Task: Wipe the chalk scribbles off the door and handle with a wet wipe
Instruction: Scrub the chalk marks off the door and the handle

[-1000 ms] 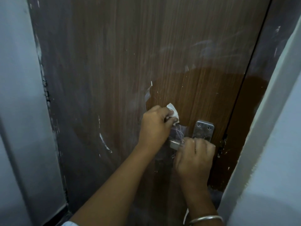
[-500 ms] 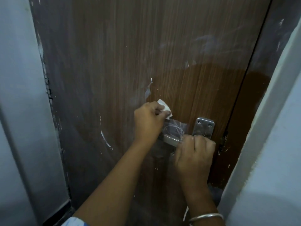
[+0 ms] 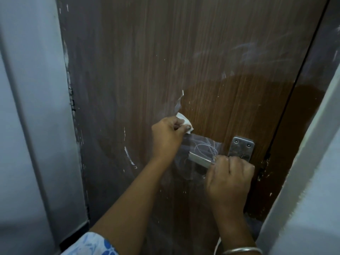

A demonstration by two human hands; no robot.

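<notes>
A brown wooden door (image 3: 184, 52) fills the view, dusty with pale chalk smears except for a darker wiped patch around the lock. My left hand (image 3: 167, 135) pinches a crumpled white wet wipe (image 3: 184, 121) against the door, just above and left of the metal handle (image 3: 199, 159). White chalk scribbles (image 3: 206, 147) show on the panel behind the handle. My right hand (image 3: 229, 173) grips the handle's lever near the steel backplate (image 3: 242, 147).
A grey-white wall and door frame (image 3: 33, 126) stand on the left, and a pale frame edge (image 3: 303, 162) rises on the right. Chalk strokes (image 3: 129, 157) remain left of the handle, with smudges (image 3: 246, 50) at the upper right.
My left hand has slid up and to the left with the wipe, uncovering the scribbles behind the handle. My right hand stays on the lever.
</notes>
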